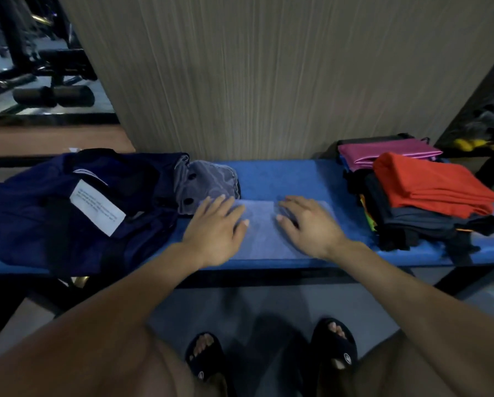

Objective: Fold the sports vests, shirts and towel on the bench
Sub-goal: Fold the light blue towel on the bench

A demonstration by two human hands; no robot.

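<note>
The left hand (214,224) lies flat with its fingers straight and spread, pressing on the left part of a folded blue-grey towel (264,224) at the middle of the blue table (286,176); it seems to be there to flatten the fold and keep the cloth from springing open. Off to that hand's left, a dark navy garment (68,207) sprawls unfolded with a white label (97,207) showing, probably left loose because its turn has not come. Just beyond the fingertips of the left hand sits a crumpled grey garment (205,181), touching the navy one and also not yet folded. The right hand (309,222) rests on the right part of the towel, fingers extended with a slight bend, gripping nothing, likely smoothing its side in step with the other. Well to the right of that hand stands a pile of folded clothes (412,213), dark pieces below, an orange-red shirt (429,181) on top and a magenta piece (383,151) behind it; its place suggests finished work is gathered on that side, away from the unfolded heap. By this layout the towel looks nearly done and due for that pile.
</note>
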